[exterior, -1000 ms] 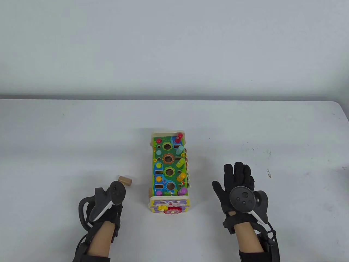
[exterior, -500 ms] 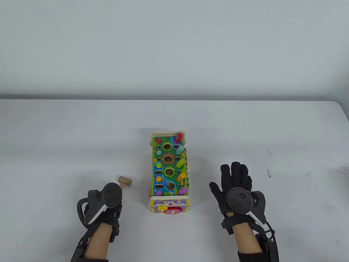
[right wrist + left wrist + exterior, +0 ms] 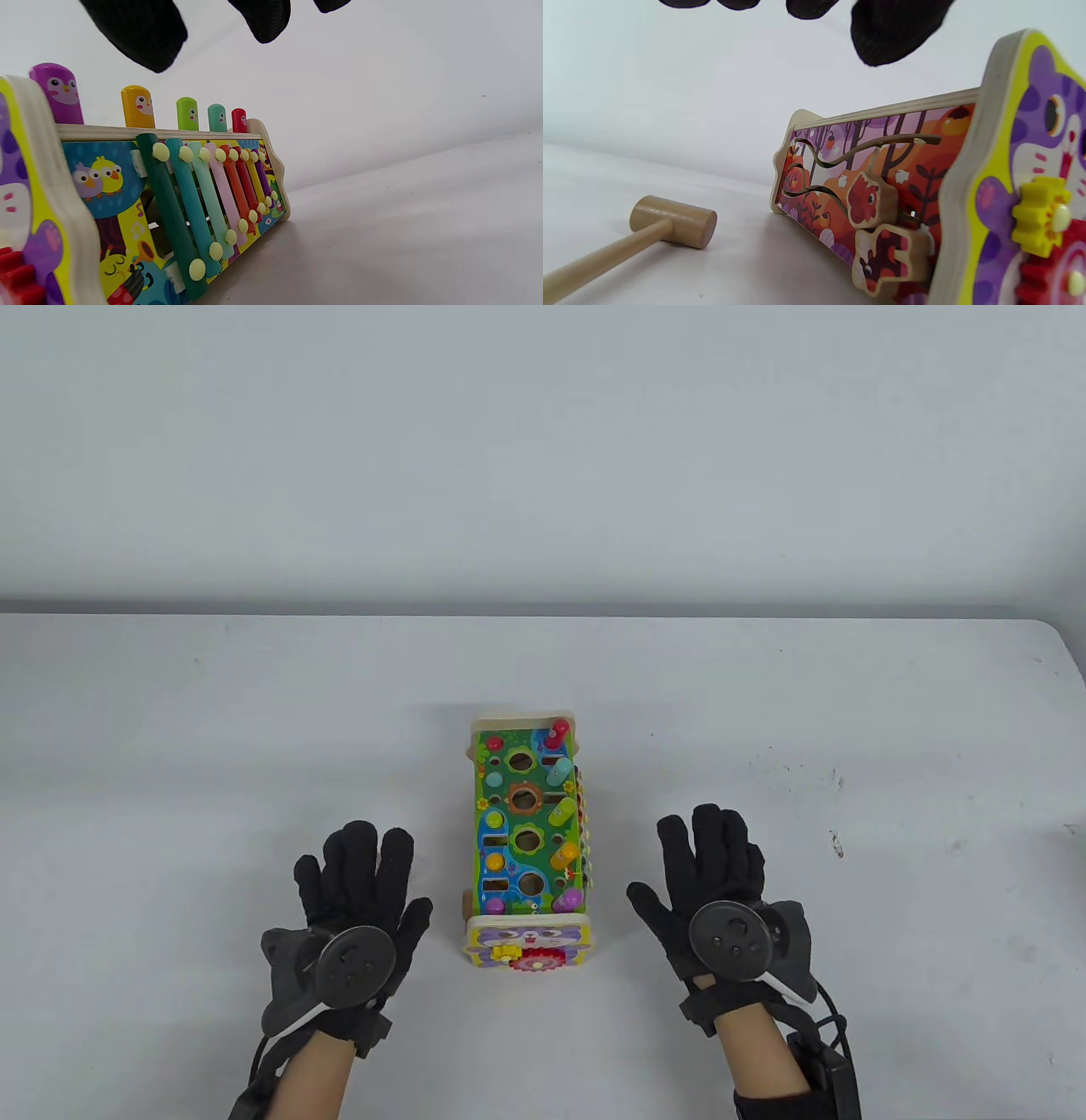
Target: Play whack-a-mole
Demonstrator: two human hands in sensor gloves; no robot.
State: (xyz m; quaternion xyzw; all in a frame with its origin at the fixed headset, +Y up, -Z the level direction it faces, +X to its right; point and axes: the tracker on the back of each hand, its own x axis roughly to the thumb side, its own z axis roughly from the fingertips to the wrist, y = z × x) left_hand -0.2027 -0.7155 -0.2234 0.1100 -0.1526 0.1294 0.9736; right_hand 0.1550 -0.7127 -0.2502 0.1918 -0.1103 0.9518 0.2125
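A colourful wooden whack-a-mole toy box (image 3: 528, 831) stands in the middle of the white bench (image 3: 170, 729). One hand is on each side of it.

The left hand (image 3: 361, 891) in its black glove is flat with the fingers spread wide. Its grip is released and it holds nothing. The right hand (image 3: 708, 874) in a black glove is spread flat too, its grip also let go, holding nothing.

The small wooden hammer with a round head (image 3: 670, 222) lies on the bench, near the left side of the toy box but not touching it. In the left wrist view the fingertips (image 3: 891, 34) hang above it and do not touch it. In the table view the left hand covers it.

Five little bird pegs stick up in a row along the right edge of the top: purple (image 3: 59, 93), orange (image 3: 138, 106), green (image 3: 187, 113), teal (image 3: 217, 117) and red (image 3: 239, 120).

On the right side of the box is a xylophone of coloured bars (image 3: 212, 199). The front end has a purple cat face (image 3: 526, 937) with a yellow gear (image 3: 1041, 216) and a red gear (image 3: 539, 960).
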